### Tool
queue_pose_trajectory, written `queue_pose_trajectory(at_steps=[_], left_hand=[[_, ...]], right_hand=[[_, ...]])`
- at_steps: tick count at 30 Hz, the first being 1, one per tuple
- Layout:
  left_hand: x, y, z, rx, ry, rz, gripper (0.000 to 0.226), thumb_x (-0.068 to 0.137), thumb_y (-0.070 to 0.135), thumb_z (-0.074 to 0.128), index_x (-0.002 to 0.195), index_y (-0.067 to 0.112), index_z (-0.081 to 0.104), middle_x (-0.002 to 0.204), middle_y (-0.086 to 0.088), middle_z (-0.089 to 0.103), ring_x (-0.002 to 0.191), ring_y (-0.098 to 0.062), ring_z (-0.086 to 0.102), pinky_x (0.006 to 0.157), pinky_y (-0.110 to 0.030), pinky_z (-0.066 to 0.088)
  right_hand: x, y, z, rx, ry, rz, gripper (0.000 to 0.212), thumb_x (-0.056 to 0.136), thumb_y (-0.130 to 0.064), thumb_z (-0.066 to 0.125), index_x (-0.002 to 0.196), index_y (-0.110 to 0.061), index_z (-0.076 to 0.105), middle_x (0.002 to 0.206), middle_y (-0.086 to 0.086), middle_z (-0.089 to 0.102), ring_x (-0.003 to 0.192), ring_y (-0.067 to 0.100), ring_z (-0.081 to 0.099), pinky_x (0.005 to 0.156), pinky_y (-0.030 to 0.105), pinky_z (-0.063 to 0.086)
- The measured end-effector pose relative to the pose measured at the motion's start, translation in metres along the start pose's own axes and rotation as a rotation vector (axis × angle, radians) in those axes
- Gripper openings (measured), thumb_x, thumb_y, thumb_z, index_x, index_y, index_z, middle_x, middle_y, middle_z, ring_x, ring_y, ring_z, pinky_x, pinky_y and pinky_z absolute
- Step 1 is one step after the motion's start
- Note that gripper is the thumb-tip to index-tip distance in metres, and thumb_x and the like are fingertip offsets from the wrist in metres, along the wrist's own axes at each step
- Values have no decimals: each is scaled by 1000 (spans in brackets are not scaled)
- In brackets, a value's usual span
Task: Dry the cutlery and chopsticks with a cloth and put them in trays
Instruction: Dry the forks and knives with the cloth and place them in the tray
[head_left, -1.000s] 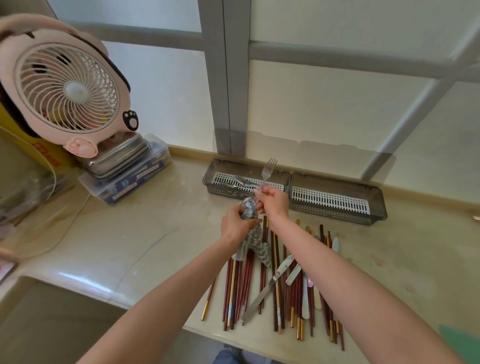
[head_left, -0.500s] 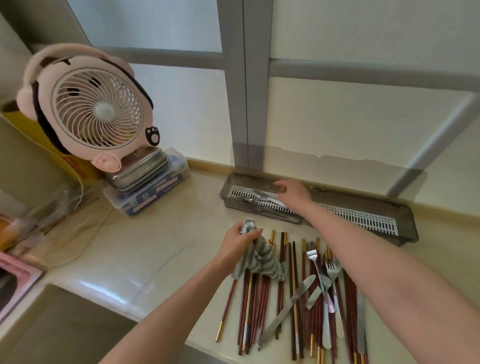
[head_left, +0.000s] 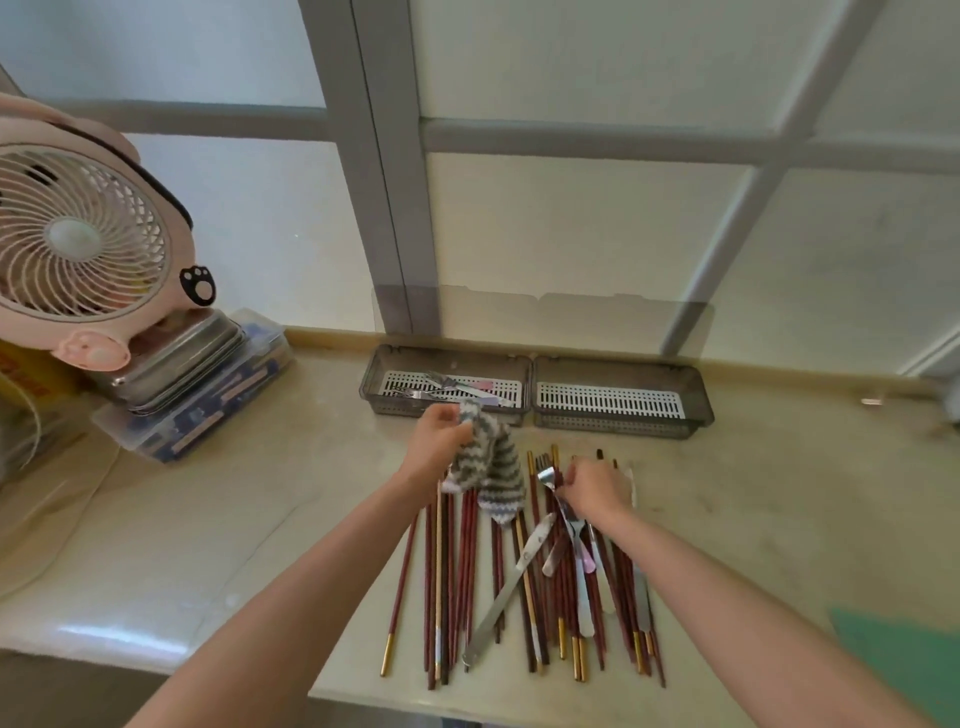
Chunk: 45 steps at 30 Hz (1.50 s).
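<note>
- Progress, judged from the layout: early stage. A few dried pieces sit in a tray; the bulk of the pile is not yet wiped.
- Left tray: grey, slotted white insert, holds a few forks and what looks like a pale-handled piece; exact count cannot be read.
- Right tray: same type, touching the left one end to end against the window sill; nothing visible in it.
- Chopsticks: many, dark red with gold tips, lie loose on the counter in front of the trays, roughly parallel, some crossing. None are seen in either tray.
- Mixed in with them: a table knife lying diagonally, several pastel-handled pieces, at least one more fork.
- Left hand: closed around a grey-and-white striped cloth, held just above the far end of the pile; the cloth hangs down onto the chopsticks.
- Right hand: fingers pinched on a fork near its head, tines pointing toward the trays; handle runs back under the wrist. Whether it is clear of the pile cannot be told.
- Judged step: picking up the next fork for wiping.
- Remaining: this fork, the knife, the other cutlery, all chopsticks.
- Off to the left, not involved: pink fan on stacked containers.
</note>
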<state>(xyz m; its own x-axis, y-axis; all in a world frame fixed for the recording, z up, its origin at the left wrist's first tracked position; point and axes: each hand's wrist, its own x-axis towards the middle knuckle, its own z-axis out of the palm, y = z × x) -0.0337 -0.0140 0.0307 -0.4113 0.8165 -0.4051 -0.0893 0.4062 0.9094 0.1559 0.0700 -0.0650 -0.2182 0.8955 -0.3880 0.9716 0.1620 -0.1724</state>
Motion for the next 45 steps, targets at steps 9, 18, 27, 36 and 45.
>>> queue_pose_trajectory(at_steps=[9, 18, 27, 36, 45], left_hand=[[-4, -12, 8, -199, -78, -275, 47, 78, 14, 72, 117, 0, 50, 110, -17, 59, 94, -27, 61, 71, -31, 52], [-12, -19, 2, -143, -97, -178, 21, 89, 19, 60, 98, 1, 61, 87, -10, 64, 79, -21, 60, 67, -28, 47], [-8, -13, 6, -381, -126, -188, 19, 90, 2, 39, 100, 2, 55, 89, -11, 60, 74, -18, 58, 63, -25, 52], [-3, -6, 8, -612, -228, -99, 12, 94, -2, 43, 100, 3, 52, 93, -13, 62, 68, -13, 67, 52, -17, 53], [3, -5, 14, -53, -132, 49, 19, 84, 10, 65, 101, 1, 64, 88, -8, 68, 76, -16, 64, 61, -19, 51]], right_hand=[[-27, -1, 37, 86, 159, -22, 36, 91, -29, 59, 125, -21, 52, 131, 10, 47, 96, 24, 63, 73, 32, 51], [-20, -4, 20, 408, 168, 108, 7, 88, -27, 63, 89, -21, 65, 116, 0, 56, 86, 18, 60, 60, 24, 36], [-33, -26, -26, 1115, 285, -110, 9, 90, -7, 56, 85, -12, 52, 79, 6, 68, 75, 11, 66, 66, 16, 44], [-59, -58, -34, 1256, 50, -234, 8, 87, -8, 65, 84, -2, 61, 62, 4, 59, 47, 10, 51, 47, 18, 43], [-69, -75, -41, 1296, -9, -180, 19, 89, -2, 61, 71, -9, 59, 46, -10, 54, 38, -4, 49, 44, 12, 38]])
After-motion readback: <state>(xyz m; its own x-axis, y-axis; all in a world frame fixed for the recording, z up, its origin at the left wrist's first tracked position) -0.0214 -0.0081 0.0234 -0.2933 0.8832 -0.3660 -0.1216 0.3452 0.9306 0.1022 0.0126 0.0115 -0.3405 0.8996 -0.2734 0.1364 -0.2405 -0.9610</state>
